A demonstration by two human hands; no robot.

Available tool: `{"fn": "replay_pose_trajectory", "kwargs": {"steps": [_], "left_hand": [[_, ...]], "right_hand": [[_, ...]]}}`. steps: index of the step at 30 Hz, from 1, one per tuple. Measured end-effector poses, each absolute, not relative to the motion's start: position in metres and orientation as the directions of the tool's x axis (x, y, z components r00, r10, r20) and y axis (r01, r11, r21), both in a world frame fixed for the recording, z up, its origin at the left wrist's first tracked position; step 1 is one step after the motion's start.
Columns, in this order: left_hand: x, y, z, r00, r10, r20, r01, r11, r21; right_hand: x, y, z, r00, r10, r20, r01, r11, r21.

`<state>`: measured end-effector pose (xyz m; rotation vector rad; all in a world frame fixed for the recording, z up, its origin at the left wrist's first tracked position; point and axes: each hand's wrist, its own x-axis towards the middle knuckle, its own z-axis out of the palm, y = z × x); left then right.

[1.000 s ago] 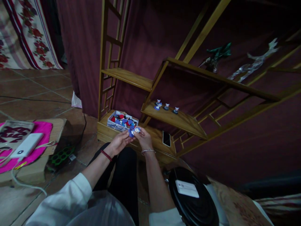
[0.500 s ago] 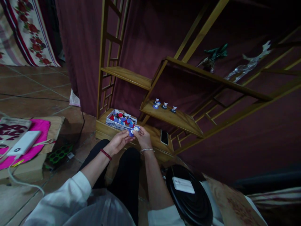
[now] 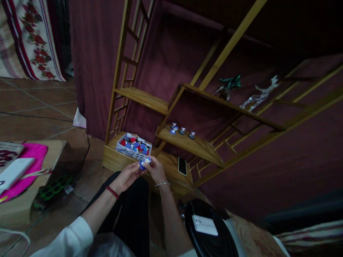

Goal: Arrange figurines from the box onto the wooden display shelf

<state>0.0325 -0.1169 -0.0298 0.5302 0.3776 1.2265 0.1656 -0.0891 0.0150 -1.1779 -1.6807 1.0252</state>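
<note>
A small blue-and-white figurine (image 3: 145,162) with a round blue base is held between both hands, just in front of the box. My left hand (image 3: 130,175) pinches its base from the left. From the right, the fingers of my right hand (image 3: 156,170) are closed on its upper part. Behind them stands an open white patterned box (image 3: 131,152) filled with more figurines in red, blue and black. On the middle shelf (image 3: 195,145), a blue figurine (image 3: 173,130) stands close in front of a dark-based one, with two more dark-based figurines (image 3: 182,131) to the right.
A phone (image 3: 182,166) lies on the bottom shelf. Higher up stand a green ornament (image 3: 229,86) and a clear deer-like ornament (image 3: 259,95). A black round stool-like object (image 3: 211,228) is at my right; a low table with a pink mat (image 3: 34,160) is at left.
The view has shifted, so the shelves sit lower and slightly to the left. Both hands still hold the figurine, which now appears turned more upright.
</note>
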Motion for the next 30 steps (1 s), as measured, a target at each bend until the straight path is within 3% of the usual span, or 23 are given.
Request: {"fn": "replay_pose_trajectory", "kwargs": {"steps": [30], "left_hand": [[0.038,-0.131,-0.027,0.371,0.928,0.005,-0.738,0.292,0.609]], "right_hand": [[0.183,-0.111,0.025,-0.337,0.898,0.282,0.412,0.41,-0.814]]}}
